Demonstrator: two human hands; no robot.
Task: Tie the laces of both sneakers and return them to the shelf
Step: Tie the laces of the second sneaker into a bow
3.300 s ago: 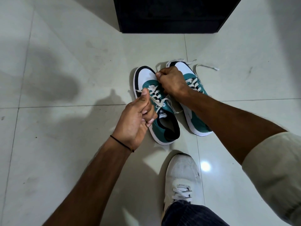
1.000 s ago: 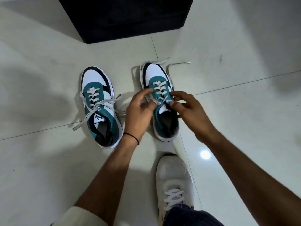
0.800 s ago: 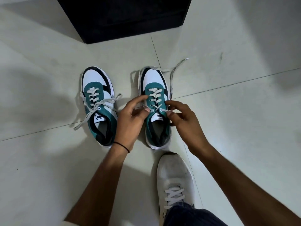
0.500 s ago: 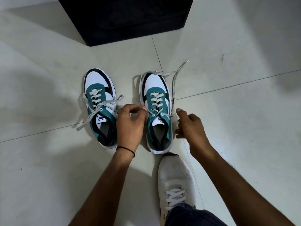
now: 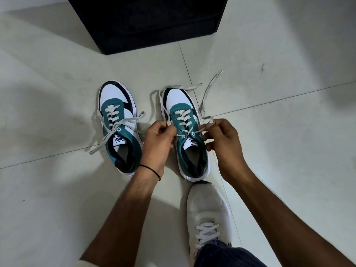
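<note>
Sneakers sat side by side on the floor (image 5: 57, 189); the left sneaker (image 5: 119, 128) looked tied, though loosely. Half a second before reaching, the left hand (image 5: 157, 143) and right hand (image 5: 223, 143) now each pinched a lace end of the right sneaker (image 5: 187, 132), ready to knot.

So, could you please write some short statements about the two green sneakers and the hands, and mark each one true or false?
1. Each hand pinches one lace end of the right sneaker. True: the left hand and the right hand each hold one.
2. The left sneaker is tied with a finished bow. False: its laces are crossed, with loose ends on the floor.
3. Both sneakers stand on the shelf. False: they stand on the tiled floor.
4. The left wrist wears a thin black band. True.
</note>
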